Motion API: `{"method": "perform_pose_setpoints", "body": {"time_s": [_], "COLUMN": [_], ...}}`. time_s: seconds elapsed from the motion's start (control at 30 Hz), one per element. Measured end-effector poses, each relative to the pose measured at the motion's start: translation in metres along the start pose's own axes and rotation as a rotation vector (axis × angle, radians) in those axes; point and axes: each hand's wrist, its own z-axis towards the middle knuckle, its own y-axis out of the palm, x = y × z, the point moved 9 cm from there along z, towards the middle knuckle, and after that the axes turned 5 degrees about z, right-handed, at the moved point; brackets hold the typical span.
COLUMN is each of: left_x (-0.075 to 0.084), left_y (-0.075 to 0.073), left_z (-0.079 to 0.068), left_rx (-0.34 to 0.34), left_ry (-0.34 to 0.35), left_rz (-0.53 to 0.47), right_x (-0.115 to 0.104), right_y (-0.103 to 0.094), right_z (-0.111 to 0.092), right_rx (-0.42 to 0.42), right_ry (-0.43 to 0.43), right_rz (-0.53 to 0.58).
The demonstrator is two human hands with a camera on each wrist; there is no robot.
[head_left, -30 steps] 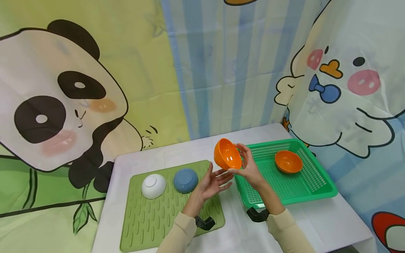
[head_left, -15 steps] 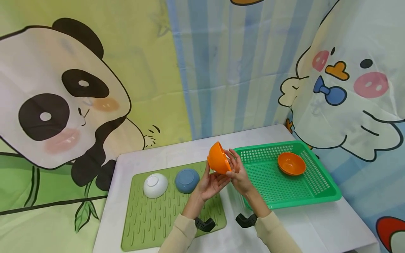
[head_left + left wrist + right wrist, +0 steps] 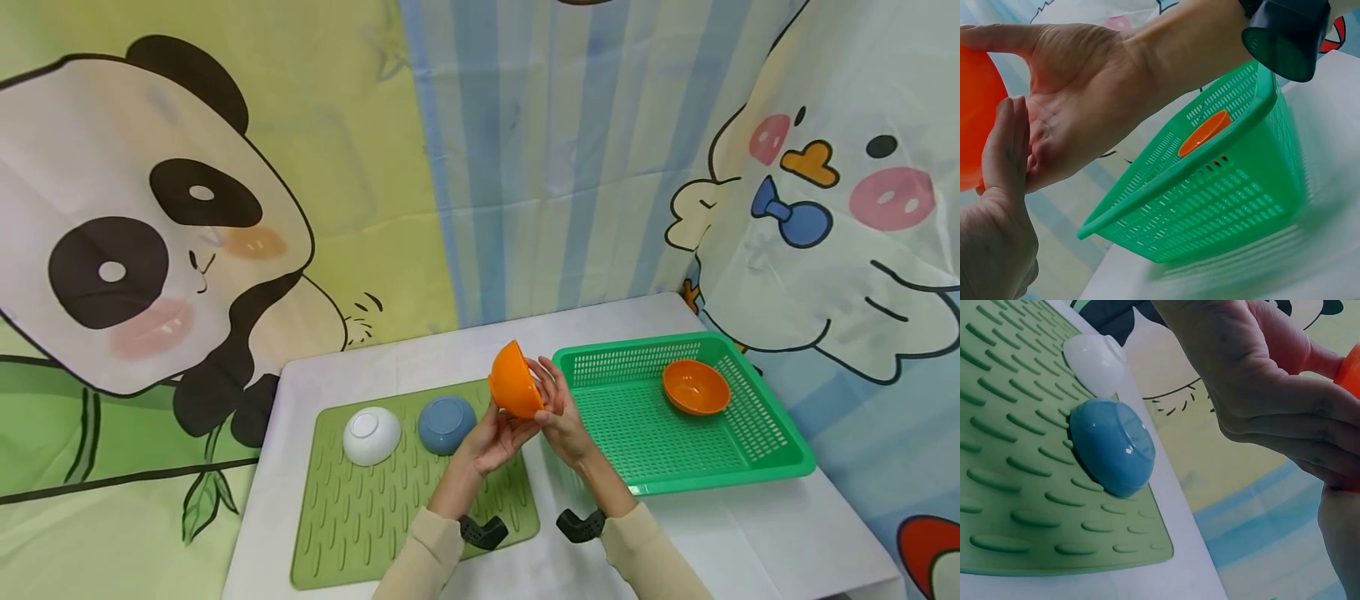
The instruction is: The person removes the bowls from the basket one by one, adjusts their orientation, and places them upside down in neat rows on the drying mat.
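Observation:
An orange bowl (image 3: 514, 383) is held up in both hands above the table, tilted on its side with its opening toward the right. My left hand (image 3: 489, 439) holds it from the left and below, thumb against the outer wall. At the rim, my right hand (image 3: 564, 427) grips with the thumb low and the fingers higher up. The left wrist view shows only part of the bowl (image 3: 977, 119), beside the right hand (image 3: 1085, 100). In the right wrist view, the left hand (image 3: 1285, 403) reaches toward the bowl (image 3: 1351, 372), mostly cut off by the frame edge.
A white bowl (image 3: 372, 436) and a blue bowl (image 3: 446, 425) lie upside down on a green ridged mat (image 3: 360, 517). To the right stands a green perforated basket (image 3: 727, 482), with another orange bowl (image 3: 696, 388) in it. A patterned curtain (image 3: 510, 167) hangs behind the white table (image 3: 600, 329).
The bowl has shifted left and turned, its opening swinging from facing the head camera toward the right. The left hand, earlier spread beneath it, now holds it too.

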Motion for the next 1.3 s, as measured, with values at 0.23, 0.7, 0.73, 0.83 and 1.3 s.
{"method": "perform_pose_setpoints", "body": {"time_s": [0.23,0.7,0.73,0.83,1.3], "left_x": [0.002,0.003,0.004,0.008,0.067], "left_y": [-0.003,-0.009,-0.010,-0.015,-0.065], "left_z": [-0.002,-0.001,-0.002,-0.004,-0.040], "left_rx": [0.027,0.014,0.020,0.041,0.504], "left_ry": [-0.023,-0.056,-0.061,-0.076,-0.159], "left_rz": [0.018,0.071,0.089,0.193,0.961], "right_x": [0.000,0.004,0.004,0.003,-0.014], "right_y": [-0.002,-0.012,-0.012,-0.012,0.011], "right_z": [-0.001,-0.003,-0.003,-0.003,0.007], "right_rx": [-0.022,-0.046,-0.049,-0.069,-0.166], "right_ry": [0.004,0.047,0.058,0.091,0.166], "right_rz": [-0.101,-0.219,-0.229,-0.304,-1.128]}}
